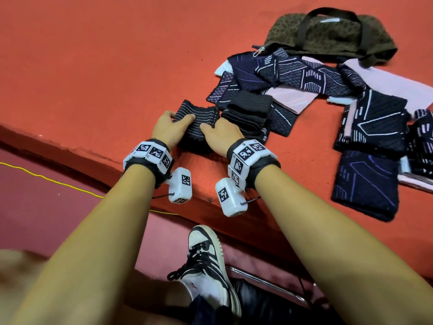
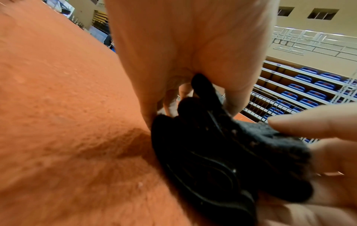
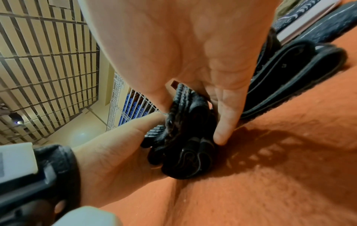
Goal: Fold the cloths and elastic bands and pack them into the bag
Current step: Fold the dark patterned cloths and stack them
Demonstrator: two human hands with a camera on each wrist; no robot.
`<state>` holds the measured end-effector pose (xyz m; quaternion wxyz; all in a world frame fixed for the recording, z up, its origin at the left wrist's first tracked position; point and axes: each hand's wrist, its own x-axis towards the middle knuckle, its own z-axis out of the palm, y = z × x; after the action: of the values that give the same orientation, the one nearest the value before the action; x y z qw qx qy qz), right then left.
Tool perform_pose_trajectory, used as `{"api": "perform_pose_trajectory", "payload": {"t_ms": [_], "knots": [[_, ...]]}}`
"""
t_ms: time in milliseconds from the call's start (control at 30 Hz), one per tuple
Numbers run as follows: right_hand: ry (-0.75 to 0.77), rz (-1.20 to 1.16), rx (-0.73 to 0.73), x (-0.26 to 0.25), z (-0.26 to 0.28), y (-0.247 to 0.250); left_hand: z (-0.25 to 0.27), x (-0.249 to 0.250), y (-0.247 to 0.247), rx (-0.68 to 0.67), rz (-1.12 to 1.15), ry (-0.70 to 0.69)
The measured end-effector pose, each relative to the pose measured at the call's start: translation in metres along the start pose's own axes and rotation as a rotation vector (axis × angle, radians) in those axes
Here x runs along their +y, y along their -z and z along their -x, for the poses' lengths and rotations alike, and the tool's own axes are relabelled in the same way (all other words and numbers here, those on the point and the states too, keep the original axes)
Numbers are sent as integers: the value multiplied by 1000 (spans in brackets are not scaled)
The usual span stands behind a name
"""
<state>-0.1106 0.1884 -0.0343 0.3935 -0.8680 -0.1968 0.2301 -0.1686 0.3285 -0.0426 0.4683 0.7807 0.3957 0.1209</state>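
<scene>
A folded black elastic band with thin pale stripes (image 1: 196, 123) lies on the red surface near its front edge. My left hand (image 1: 172, 127) grips its left end, thumb on top. My right hand (image 1: 219, 134) pinches its right end. In the left wrist view the band's layered folds (image 2: 222, 152) bunch under my left hand (image 2: 193, 61). In the right wrist view the band (image 3: 185, 137) sits between my right hand (image 3: 193, 53) and the left hand's thumb. A second folded black band (image 1: 248, 113) lies just right. The olive patterned bag (image 1: 328, 34) lies at the far right.
Several dark blue patterned cloths (image 1: 304, 76) and pale pink ones (image 1: 290, 98) lie spread between the bands and the bag, with more folded dark cloths (image 1: 367, 186) at the right. The red surface (image 1: 93, 66) drops off at its front edge. My shoe (image 1: 210, 261) shows below.
</scene>
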Motion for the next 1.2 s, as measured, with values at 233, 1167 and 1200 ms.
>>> {"api": "perform_pose_trajectory", "payload": {"t_ms": [233,1167,1200], "knots": [[9,-28,30,-12,-11,-4,-22,12,0,72,-13,-22],[124,94,48,3,-6,45,-41,35,-32,64,-86,-45],[128,81,40,4,-5,49,-40,35,-31,65,-81,-46]]}}
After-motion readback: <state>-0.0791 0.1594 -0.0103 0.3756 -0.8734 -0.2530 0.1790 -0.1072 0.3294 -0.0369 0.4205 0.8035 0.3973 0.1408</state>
